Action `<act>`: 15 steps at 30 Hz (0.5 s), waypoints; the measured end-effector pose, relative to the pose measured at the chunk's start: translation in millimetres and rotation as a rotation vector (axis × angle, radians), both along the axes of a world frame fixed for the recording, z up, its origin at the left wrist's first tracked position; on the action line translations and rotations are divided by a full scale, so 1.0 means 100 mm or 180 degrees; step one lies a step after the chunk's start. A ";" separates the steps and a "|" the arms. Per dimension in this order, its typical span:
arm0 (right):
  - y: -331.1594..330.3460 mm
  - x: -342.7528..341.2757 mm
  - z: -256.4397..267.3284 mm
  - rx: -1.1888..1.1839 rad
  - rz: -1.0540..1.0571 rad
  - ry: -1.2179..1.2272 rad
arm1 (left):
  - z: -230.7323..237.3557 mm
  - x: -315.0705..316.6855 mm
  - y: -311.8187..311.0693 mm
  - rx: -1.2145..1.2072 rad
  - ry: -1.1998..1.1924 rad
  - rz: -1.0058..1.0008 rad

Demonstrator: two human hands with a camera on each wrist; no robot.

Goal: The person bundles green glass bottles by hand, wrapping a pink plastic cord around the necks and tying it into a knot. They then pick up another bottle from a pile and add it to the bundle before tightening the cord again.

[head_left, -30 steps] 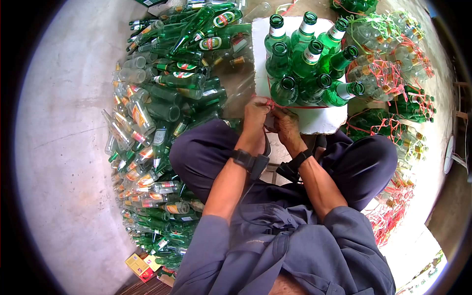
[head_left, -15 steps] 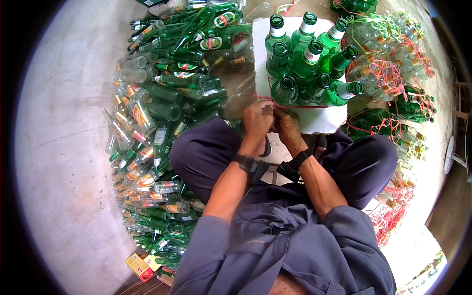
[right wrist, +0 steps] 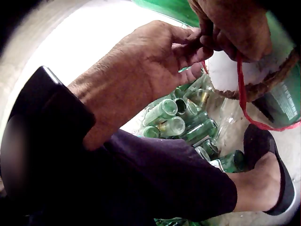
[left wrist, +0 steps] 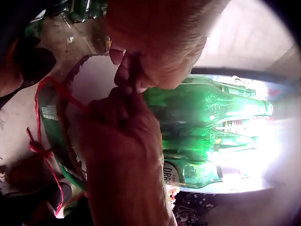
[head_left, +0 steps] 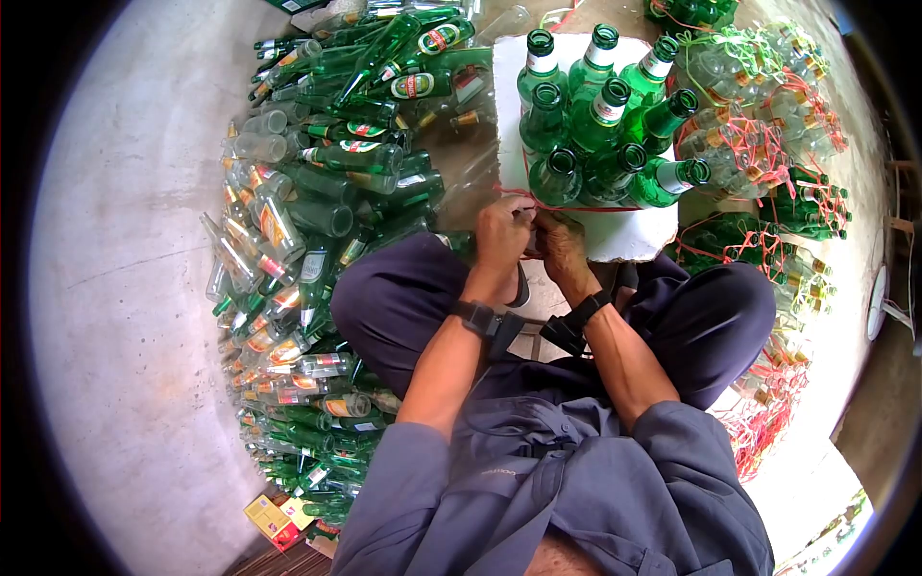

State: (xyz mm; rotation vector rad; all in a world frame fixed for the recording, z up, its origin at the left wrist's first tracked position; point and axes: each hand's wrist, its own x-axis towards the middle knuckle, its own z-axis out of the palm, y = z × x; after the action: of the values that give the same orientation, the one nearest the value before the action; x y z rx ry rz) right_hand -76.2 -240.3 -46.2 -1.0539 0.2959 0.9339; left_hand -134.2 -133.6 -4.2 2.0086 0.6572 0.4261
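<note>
Several upright green bottles (head_left: pixel 595 125) stand grouped on a white board (head_left: pixel 624 235), with red string (head_left: pixel 615 208) around their lower part. By the board's near left corner, my left hand (head_left: pixel 504 235) and right hand (head_left: pixel 565 250) meet fingertip to fingertip, pinching the string. In the left wrist view, red string (left wrist: pixel 70 96) runs into my right hand (left wrist: pixel 124 146), below my left hand (left wrist: pixel 162 42). The right wrist view has my left hand (right wrist: pixel 150 56) reaching in from the left to my right hand (right wrist: pixel 240 28), where string (right wrist: pixel 242 89) hangs. The pinched bit itself is hidden by fingers.
A large pile of loose bottles (head_left: pixel 327 182) lies along the left side. String-tied bundles of clear bottles (head_left: pixel 740 144) and green ones stand at the right. My bent knees flank the board's near side, and a pale wall (head_left: pixel 125 269) rises at far left.
My left hand has turned and come slightly down and nearer to my right hand, its fingers more bunched. My right hand and the bottles have stayed almost in place.
</note>
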 end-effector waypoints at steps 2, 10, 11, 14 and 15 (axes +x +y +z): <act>-0.02 0.01 -0.05 -0.0027 0.0164 -0.0089 | 0.03 0.02 -0.02 -0.0022 -0.0065 0.0088; 0.02 0.00 0.12 -0.0094 0.0022 0.0022 | -0.11 0.07 -0.04 0.0207 -0.0212 0.0479; 0.02 0.00 0.13 -0.0167 0.0078 0.0066 | -0.13 0.07 -0.03 0.0042 -0.0324 0.0541; 0.02 -0.03 0.02 -0.0312 0.0053 -0.0169 | -0.08 0.09 -0.04 -0.0673 -0.0366 0.0699; 0.02 -0.02 0.04 -0.0315 0.0051 -0.0169 | -0.03 0.10 -0.05 -0.1222 -0.0293 0.0791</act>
State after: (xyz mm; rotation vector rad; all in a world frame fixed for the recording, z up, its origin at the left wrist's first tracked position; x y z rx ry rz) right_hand -78.5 -238.4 -42.0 -1.1716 0.2923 0.9115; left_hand -123.8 -138.2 -7.4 1.5431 0.8641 0.4948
